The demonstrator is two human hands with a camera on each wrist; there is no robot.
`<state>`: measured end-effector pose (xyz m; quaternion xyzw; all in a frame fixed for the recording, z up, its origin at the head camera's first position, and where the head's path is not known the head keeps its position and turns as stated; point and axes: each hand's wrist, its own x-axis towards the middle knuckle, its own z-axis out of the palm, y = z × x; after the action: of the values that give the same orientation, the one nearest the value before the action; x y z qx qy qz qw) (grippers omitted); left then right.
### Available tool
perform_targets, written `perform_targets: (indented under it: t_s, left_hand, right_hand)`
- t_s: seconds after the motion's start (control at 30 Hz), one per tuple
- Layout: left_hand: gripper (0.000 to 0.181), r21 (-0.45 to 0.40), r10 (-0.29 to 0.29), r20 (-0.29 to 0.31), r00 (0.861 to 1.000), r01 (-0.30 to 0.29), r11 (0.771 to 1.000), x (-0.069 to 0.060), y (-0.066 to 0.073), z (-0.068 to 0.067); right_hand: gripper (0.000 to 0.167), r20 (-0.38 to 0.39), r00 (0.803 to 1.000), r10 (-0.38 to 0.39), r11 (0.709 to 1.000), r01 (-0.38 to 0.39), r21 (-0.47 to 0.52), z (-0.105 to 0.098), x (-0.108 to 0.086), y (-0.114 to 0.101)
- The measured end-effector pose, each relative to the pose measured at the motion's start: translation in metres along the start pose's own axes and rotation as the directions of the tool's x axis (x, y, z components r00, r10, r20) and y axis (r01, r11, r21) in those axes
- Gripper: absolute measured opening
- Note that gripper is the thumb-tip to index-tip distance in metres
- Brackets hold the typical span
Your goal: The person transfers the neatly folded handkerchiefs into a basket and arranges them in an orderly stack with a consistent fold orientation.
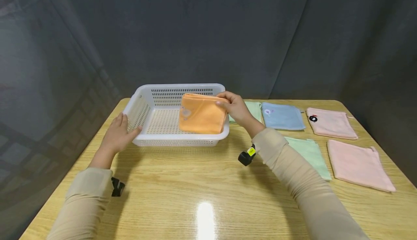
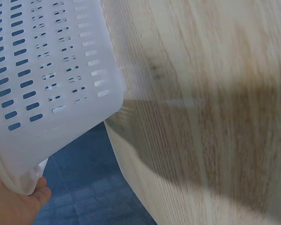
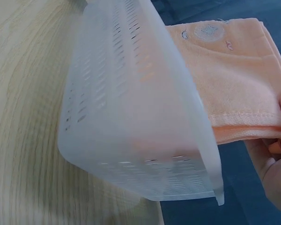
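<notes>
A folded orange cloth point(image 1: 202, 115) with a small print is pinched at its right edge by my right hand point(image 1: 239, 110), over the right part of the white basket point(image 1: 177, 137). The right wrist view shows the cloth point(image 3: 239, 79) partly above the rim of the basket point(image 3: 131, 98), the thumb and fingers of my right hand point(image 3: 274, 168) on its edge. At the basket's left side, my left hand point(image 1: 117, 133) holds the rim. In the left wrist view, fingers of my left hand point(image 2: 18, 204) curl round the rim of the basket point(image 2: 61, 122).
Right of the basket on the wooden table point(image 1: 169, 182) lie a green cloth point(image 1: 254, 110), a blue cloth point(image 1: 282, 116), a pink cloth point(image 1: 332, 123), a nearer green cloth point(image 1: 309, 155) and a nearer pink cloth point(image 1: 359, 164). A dark curtain point(image 1: 195, 33) hangs behind.
</notes>
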<state>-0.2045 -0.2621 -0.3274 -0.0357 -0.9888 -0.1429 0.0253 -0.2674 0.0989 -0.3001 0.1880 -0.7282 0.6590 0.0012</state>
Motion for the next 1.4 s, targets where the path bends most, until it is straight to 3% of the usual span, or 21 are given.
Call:
perform_targets:
  t_s: [0.57, 0.93, 1.4]
  left_hand:
    - [0.086, -0.009, 0.0, 0.003, 1.0, 0.0, 1.0, -0.002, 0.001, 0.001]
    - [0.086, -0.007, 0.003, 0.008, 1.0, -0.003, 1.0, -0.003, 0.002, -0.001]
    - [0.088, -0.004, -0.007, 0.011, 1.0, 0.008, 1.0, -0.004, 0.001, -0.001]
  right_hand:
    - [0.022, 0.05, 0.998, 0.026, 1.0, -0.025, -0.015, 0.01, 0.001, 0.012]
    - [0.021, 0.063, 0.996, 0.059, 0.995, -0.054, -0.08, 0.015, 0.001, 0.016]
    - [0.019, 0.101, 0.994, 0.036, 0.978, -0.014, -0.208, 0.02, 0.001, 0.017]
